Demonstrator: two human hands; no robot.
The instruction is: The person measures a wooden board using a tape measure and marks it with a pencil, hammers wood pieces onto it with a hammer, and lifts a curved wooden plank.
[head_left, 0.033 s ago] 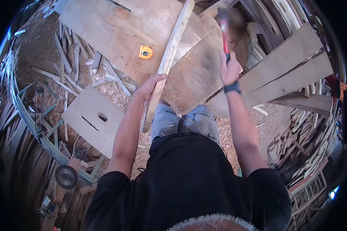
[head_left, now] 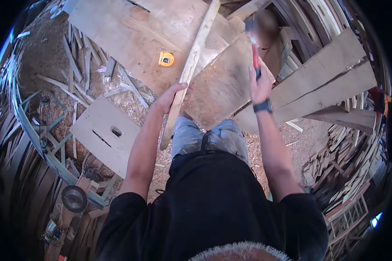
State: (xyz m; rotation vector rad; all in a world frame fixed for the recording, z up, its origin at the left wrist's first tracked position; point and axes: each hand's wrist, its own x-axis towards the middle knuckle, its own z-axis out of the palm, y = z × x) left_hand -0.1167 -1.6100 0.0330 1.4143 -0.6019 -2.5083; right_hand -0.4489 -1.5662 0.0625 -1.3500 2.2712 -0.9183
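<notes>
My left hand (head_left: 172,98) is wrapped round a long, narrow wooden board (head_left: 194,56), held tilted over the work surface. One end of the board rises past the top of the picture; the lower end hangs beside my left thigh. In my right hand (head_left: 261,87) is a hammer (head_left: 255,52) with a red and black handle, its head pointing away from me and slightly blurred. A gap separates the hammer from the board. An orange tape measure (head_left: 166,59) lies on the plywood sheet (head_left: 117,37) left of the board.
Wide cracked planks (head_left: 322,82) lie to the right, above a heap of wood offcuts (head_left: 339,150). A slotted wooden panel (head_left: 100,132) stands at the left, near a machine with a round wheel (head_left: 74,199). Loose sticks (head_left: 74,65) and shavings cover the floor.
My right hand and the hammer sit slightly lower in the picture. The left hand keeps its grip on the board, which has hardly moved.
</notes>
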